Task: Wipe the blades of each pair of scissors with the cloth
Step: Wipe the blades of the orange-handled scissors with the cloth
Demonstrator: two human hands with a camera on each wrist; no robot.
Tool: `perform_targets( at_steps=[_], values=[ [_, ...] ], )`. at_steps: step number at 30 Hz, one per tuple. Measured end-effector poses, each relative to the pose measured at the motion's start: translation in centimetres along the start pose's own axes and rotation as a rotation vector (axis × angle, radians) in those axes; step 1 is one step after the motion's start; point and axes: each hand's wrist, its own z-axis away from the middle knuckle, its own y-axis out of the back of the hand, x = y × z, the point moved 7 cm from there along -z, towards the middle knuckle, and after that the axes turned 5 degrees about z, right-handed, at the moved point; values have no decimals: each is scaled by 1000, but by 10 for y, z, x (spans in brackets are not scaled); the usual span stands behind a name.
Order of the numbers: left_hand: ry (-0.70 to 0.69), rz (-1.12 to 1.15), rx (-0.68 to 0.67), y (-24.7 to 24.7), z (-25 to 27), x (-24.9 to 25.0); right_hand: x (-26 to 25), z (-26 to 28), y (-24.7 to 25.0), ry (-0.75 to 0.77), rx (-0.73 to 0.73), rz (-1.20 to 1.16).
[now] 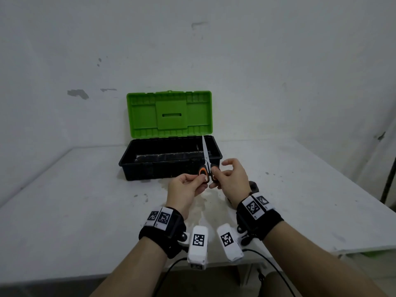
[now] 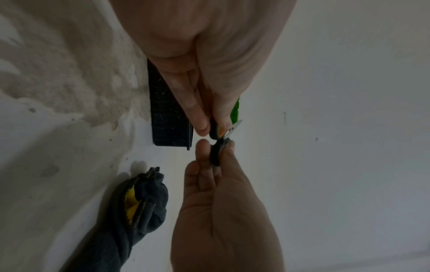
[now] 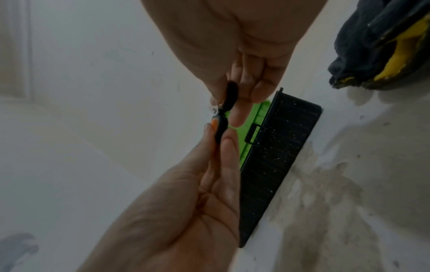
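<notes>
A pair of scissors [image 1: 206, 155] with black and orange handles stands upright in front of the toolbox, its blades together and pointing up. My left hand [image 1: 200, 179] pinches the left handle loop, and my right hand [image 1: 216, 175] pinches the right loop. In the left wrist view the scissors [image 2: 218, 132] sit between the left hand [image 2: 209, 127] above and the right hand [image 2: 216, 149] below. The right wrist view shows the scissors [image 3: 221, 117] edge-on. A dark grey cloth [image 2: 144, 202] with yellow patches lies bunched on the table, mostly hidden behind my right wrist in the head view.
A toolbox with a black base [image 1: 150, 170] and a raised green lid [image 1: 169, 113] stands against the wall just beyond my hands. The white table [image 1: 75, 211] is stained in the middle. Its front edge runs close to my forearms.
</notes>
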Motion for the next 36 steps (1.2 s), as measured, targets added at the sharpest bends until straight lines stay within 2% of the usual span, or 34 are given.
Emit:
perform_targets(
  at_steps=[5,11,15,19,23,25,28,32,36],
  values=[
    [11,9,35,0,1,4,-19,1,4,107,75,211],
    [43,-40,-6,-1,-1,12,-24,-1,-5,73,-52,462],
    [-13,-257,-70,11,-9,29,-33,-11,-10,64,-41,501],
    [-181,-488,23,57,-44,70,-45,-28,-28,68,-65,510],
    [-282,-732,156,112,-90,109,-60,-52,-68,54,-141,511],
    [-291,-852,204,136,-112,123,-69,-65,-94,65,-170,556],
    [-234,-974,230,168,-142,130,-74,-85,-139,31,-221,621],
    [-124,-920,223,199,-173,119,-72,-105,-197,-30,-304,737],
    [13,-524,147,212,-187,96,-69,-117,-240,-76,-368,847]
  ],
)
